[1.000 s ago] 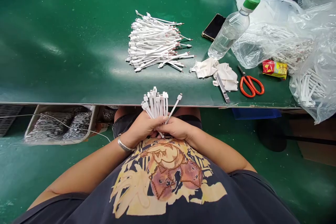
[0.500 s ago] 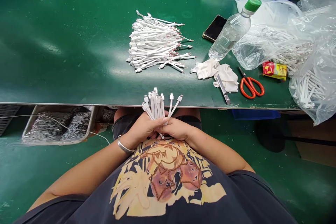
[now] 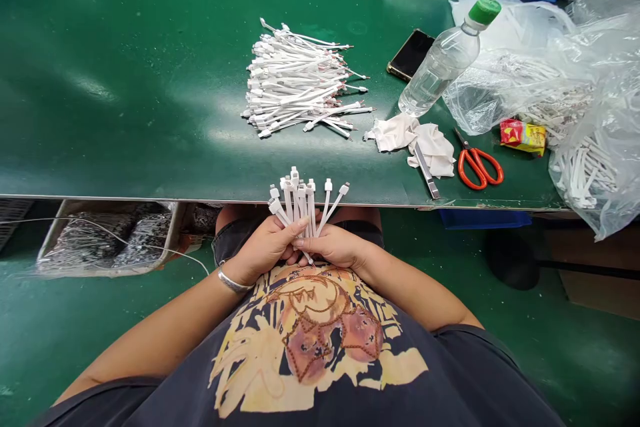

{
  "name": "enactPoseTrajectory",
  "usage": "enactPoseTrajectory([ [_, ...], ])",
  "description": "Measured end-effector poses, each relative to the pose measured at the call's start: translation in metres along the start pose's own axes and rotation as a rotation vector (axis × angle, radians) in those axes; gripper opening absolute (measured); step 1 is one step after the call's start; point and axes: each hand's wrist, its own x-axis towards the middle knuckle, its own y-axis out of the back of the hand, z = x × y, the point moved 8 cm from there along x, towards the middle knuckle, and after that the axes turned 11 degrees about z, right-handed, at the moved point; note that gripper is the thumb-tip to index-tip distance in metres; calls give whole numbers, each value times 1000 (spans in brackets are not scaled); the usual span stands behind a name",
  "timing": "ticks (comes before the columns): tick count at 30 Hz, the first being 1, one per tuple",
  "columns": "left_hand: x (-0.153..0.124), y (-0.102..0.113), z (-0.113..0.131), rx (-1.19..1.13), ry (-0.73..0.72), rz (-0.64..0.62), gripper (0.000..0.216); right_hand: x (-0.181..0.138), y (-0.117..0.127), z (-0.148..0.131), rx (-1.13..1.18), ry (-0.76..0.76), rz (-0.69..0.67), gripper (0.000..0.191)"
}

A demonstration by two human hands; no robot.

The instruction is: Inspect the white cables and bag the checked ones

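Observation:
A fanned bunch of short white cables [image 3: 301, 200] stands up between my two hands, just below the table's front edge, connector ends pointing away from me. My left hand [image 3: 270, 243] is closed around the left part of the bunch, its thumb lying across the cables. On the right side my right hand [image 3: 337, 245] is closed on cables of the same bunch, two of which lean out to the right. The lower cable ends are mostly hidden by the fingers. Beyond the hands, a large pile of similar white cables [image 3: 303, 83] lies on the green table [image 3: 150, 113].
Right of the pile are a phone [image 3: 411, 55], water bottle [image 3: 440, 70], cloth [image 3: 434, 150], box cutter [image 3: 425, 170] and red-handled scissors [image 3: 480, 168]. Plastic bags of cables [image 3: 587, 170] fill the right side. A bin [image 3: 173, 240] stands below the table at left.
My left thumb and hand have shifted slightly left, and the cables at the left of the bunch have spread a little. The hands still grip the bunch.

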Motion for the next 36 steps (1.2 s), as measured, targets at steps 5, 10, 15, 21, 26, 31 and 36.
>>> enactPoseTrajectory([
  [5, 2, 3, -1, -13, 0, 22, 38, -1, 1, 0, 5, -2, 14, 41],
  [10, 2, 7, -3, -45, -27, -27, 36, -4, 1, -2, -11, 36, 0, 40],
  [15, -6, 12, 7, -97, -144, -28, 39, -3, 6, 3, 11, 27, 36, 40],
  [21, -13, 10, 11, -65, -186, -41, 40, -2, 6, 3, 24, 38, 41, 39],
  [26, -12, 12, 10, -74, -208, -51, 39, -3, 6, 2, 32, 37, 67, 38],
  [31, -11, 14, 13, -33, -246, -27, 37, -2, 7, 2, 55, 39, 69, 38],
  [36, -9, 15, 12, -33, -256, -4, 36, 0, 6, 3, 41, 41, 29, 42],
])
